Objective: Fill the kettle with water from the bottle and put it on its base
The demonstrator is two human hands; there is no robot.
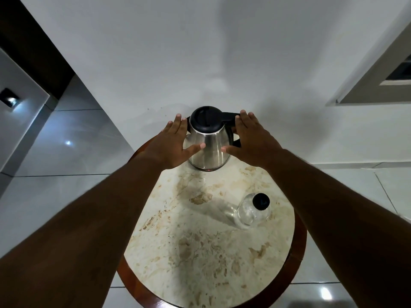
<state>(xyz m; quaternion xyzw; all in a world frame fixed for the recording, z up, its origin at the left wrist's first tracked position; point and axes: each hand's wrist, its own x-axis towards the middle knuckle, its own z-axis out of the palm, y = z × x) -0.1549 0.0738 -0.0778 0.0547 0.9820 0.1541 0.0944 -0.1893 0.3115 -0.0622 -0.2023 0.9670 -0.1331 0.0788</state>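
A steel kettle point(210, 143) with a black lid and black handle stands at the far edge of a round marble table point(200, 252). Its lid is closed. The base under it is mostly hidden; only a dark rim shows at the bottom. My left hand point(172, 144) is flat beside the kettle's left side, fingers spread, thumb near the steel body. My right hand point(250, 137) is spread the same way on the right, over the handle. Neither hand grips anything. A clear bottle point(251, 213) with a black cap stands on the table's right side.
The table has a brown wooden rim and stands against a white wall. Glossy pale floor tiles lie on both sides. A dark panel is at the upper left and a window frame at the upper right.
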